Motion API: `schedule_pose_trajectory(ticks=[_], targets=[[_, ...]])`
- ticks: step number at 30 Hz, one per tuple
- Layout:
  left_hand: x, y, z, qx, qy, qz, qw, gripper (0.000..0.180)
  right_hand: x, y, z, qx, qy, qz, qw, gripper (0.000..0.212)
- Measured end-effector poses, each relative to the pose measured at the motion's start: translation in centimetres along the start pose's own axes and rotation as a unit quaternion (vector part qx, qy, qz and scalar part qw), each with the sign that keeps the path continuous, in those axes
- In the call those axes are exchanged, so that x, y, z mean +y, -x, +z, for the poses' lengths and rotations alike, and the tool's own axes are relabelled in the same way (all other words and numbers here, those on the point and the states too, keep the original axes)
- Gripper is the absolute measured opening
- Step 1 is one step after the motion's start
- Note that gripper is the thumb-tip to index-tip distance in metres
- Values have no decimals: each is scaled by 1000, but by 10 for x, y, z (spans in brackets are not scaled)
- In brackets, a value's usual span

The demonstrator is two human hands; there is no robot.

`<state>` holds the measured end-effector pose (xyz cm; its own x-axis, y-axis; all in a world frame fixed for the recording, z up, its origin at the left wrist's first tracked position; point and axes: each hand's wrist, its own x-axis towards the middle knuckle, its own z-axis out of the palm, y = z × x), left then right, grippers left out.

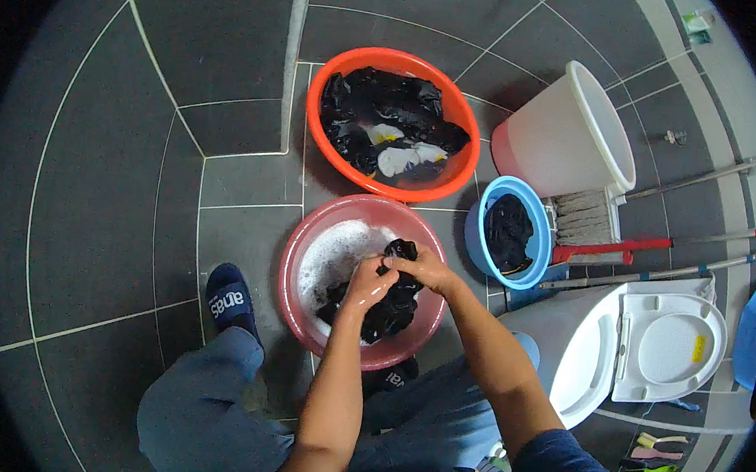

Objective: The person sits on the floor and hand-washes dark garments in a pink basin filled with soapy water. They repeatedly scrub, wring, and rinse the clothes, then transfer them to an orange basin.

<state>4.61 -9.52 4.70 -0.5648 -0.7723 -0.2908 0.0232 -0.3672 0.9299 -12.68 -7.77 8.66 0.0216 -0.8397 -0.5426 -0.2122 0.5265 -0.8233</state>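
Note:
Both my hands grip a wet black garment [387, 316] over the pink basin [289, 269], which holds white suds [333, 252]. My left hand [369, 281] is closed on the cloth near the basin's middle. Right beside it, my right hand [426, 268] clasps the same cloth, with a bunched end poking up between the two hands. Lower folds of the garment hang down into the basin. What kind of garment it is, I cannot make out.
Beyond stands an orange basin [315, 113] with black and white laundry in water. To the right are a small blue basin [474, 243] holding black cloth, a tall whitish bucket [543, 133], a broom [583, 217] and a toilet [581, 364]. My slippered foot [231, 300] is left of the pink basin.

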Motion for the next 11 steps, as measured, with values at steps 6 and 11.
schedule_pose_trajectory(ticks=[6, 11], targets=[[-84, 18, 17, 386, -175, 63, 903, 37, 70, -40, 44, 233, 295, -40, 926, 49], [-130, 30, 33, 307, -103, -58, 944, 39, 173, -82, 79, 212, 491, 99, 839, 75]])
